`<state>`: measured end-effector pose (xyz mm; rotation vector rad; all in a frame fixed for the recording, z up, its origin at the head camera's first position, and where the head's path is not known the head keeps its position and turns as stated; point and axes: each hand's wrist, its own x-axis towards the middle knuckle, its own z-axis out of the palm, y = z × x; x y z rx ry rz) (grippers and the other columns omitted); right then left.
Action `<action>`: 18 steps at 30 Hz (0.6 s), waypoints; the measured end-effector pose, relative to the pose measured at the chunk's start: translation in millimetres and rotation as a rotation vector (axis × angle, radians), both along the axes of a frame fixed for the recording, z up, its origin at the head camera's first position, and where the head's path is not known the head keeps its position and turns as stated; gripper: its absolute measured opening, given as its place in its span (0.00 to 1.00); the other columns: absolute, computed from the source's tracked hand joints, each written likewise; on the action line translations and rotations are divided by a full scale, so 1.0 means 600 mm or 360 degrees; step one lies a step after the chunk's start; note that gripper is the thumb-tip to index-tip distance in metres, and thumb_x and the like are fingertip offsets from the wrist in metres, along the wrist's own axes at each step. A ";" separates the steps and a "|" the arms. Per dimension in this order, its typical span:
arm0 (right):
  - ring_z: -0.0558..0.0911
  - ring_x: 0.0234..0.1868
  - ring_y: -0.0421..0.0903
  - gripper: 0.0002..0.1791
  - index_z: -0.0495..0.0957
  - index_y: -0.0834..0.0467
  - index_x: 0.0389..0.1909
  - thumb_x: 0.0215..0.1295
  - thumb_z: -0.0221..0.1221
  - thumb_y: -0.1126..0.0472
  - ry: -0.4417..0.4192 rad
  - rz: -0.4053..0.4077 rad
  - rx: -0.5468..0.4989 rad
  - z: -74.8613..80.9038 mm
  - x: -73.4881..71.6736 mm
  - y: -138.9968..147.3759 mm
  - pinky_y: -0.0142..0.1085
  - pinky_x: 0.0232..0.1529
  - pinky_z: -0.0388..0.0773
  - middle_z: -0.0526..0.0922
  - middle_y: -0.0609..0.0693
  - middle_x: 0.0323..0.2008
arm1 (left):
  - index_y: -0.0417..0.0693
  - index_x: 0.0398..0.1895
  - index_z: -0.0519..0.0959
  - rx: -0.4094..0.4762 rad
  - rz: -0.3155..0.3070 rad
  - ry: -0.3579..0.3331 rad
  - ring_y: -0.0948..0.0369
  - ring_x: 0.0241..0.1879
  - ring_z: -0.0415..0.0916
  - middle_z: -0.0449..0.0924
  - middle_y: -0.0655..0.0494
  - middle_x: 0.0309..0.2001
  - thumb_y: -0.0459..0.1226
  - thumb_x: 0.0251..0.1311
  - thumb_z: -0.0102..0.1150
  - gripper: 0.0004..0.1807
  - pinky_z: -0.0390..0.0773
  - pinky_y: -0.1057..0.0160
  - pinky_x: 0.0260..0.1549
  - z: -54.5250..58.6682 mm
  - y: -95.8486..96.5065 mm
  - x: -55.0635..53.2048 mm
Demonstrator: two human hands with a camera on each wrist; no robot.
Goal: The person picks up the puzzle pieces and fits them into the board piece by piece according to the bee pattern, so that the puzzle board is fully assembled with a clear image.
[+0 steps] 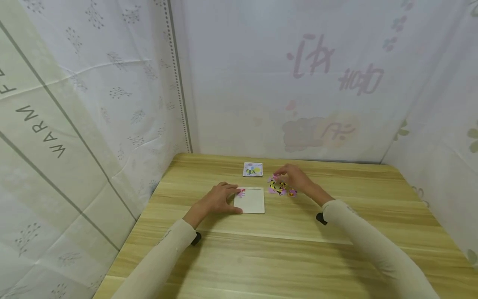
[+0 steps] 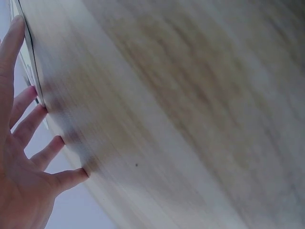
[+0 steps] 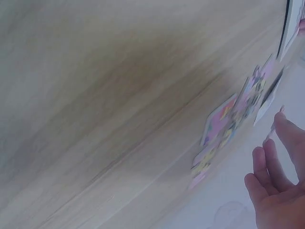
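A square white puzzle board (image 1: 254, 203) lies on the table, with a pink puzzle piece (image 1: 241, 193) in its upper left corner. My left hand (image 1: 217, 198) steadies the board's left side, thumb at the near corner and fingers at the upper edge. In the left wrist view its fingers are spread, with several fingertips on the table. Beyond the board to the right, my right hand (image 1: 296, 178) hovers by a cluster of loose pink, yellow and black puzzle pieces (image 1: 278, 189). Between its thumb and fingertip it pinches a small thin puzzle piece (image 3: 272, 131), seen edge-on.
Behind the board lies a small square picture card (image 1: 253, 169) with a bee on it. The wooden table (image 1: 239, 261) ends against hanging printed curtains (image 1: 239, 83) at the back and sides.
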<state>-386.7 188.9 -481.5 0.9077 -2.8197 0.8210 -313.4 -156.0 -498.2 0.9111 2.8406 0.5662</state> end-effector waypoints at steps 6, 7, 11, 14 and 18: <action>0.84 0.46 0.54 0.15 0.87 0.63 0.52 0.67 0.70 0.62 0.0086 0.0076 0.0039 0.000 0.018 -0.020 0.49 0.47 0.83 0.87 0.55 0.44 | 0.47 0.73 0.74 0.0001 -0.0004 0.0001 0.39 0.74 0.60 0.68 0.47 0.75 0.63 0.54 0.73 0.49 0.58 0.31 0.70 0.002 0.000 0.001; 0.84 0.46 0.54 0.15 0.86 0.64 0.52 0.66 0.70 0.63 0.0092 0.0096 0.0032 -0.001 0.020 -0.024 0.49 0.47 0.83 0.87 0.56 0.44 | 0.47 0.73 0.74 0.0003 -0.0006 -0.0001 0.39 0.74 0.60 0.68 0.47 0.75 0.63 0.54 0.73 0.48 0.58 0.31 0.70 0.002 0.000 0.001; 0.85 0.46 0.56 0.17 0.85 0.67 0.52 0.65 0.71 0.64 0.0069 0.0157 -0.0001 -0.007 0.027 -0.041 0.50 0.48 0.83 0.87 0.59 0.44 | 0.47 0.74 0.73 0.0008 -0.0007 -0.0016 0.39 0.75 0.59 0.68 0.47 0.75 0.63 0.55 0.73 0.48 0.58 0.31 0.70 0.002 0.000 0.002; 0.84 0.47 0.54 0.18 0.85 0.68 0.52 0.65 0.72 0.63 0.0045 0.0163 0.0001 -0.015 0.032 -0.054 0.48 0.49 0.83 0.87 0.58 0.45 | 0.48 0.74 0.73 0.0004 -0.0006 -0.0016 0.39 0.75 0.59 0.68 0.47 0.75 0.63 0.55 0.73 0.48 0.57 0.31 0.71 0.003 0.000 0.003; 0.83 0.47 0.52 0.18 0.86 0.66 0.53 0.66 0.71 0.61 0.0029 0.0159 0.0020 -0.023 0.040 -0.069 0.45 0.49 0.83 0.86 0.56 0.45 | 0.48 0.74 0.73 -0.0003 -0.0005 -0.0013 0.39 0.75 0.59 0.68 0.47 0.75 0.64 0.55 0.72 0.48 0.58 0.33 0.71 0.004 -0.001 0.004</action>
